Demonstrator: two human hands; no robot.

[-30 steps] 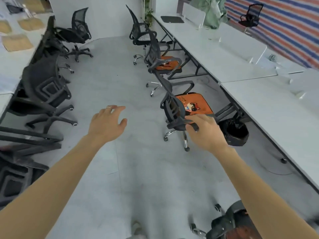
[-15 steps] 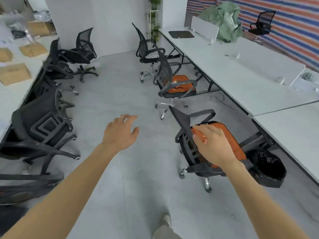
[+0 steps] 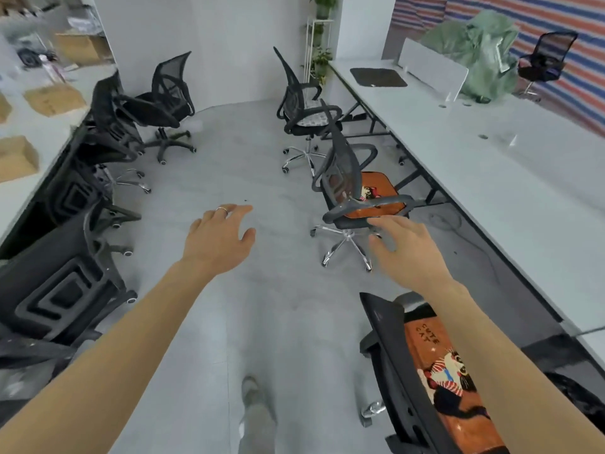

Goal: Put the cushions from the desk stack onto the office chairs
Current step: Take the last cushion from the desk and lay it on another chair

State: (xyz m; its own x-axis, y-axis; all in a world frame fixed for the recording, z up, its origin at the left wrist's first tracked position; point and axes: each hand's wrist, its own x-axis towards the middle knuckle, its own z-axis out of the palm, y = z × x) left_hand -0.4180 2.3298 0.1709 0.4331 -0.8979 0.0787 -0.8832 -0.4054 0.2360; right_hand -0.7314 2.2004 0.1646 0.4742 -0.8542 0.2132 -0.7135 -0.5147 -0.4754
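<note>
Left hand [image 3: 219, 235] and right hand [image 3: 406, 250] are hovering empty, fingers spread. Cushion [image 3: 445, 385] is looking thin, soft, light; probably gripping opposite edges suits.

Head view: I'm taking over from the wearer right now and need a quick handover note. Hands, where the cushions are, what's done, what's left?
Left hand: open, empty, over the floor.
Right hand: open, empty, by the second chair's armrest; contact unclear.
Done: orange cat cushion on the nearest chair; orange cushion on the second chair; pale patterned cushion on the third chair.
Left: the black chairs along the left desk; the rear one shows a bare seat. Cushion stack not in view.
</note>
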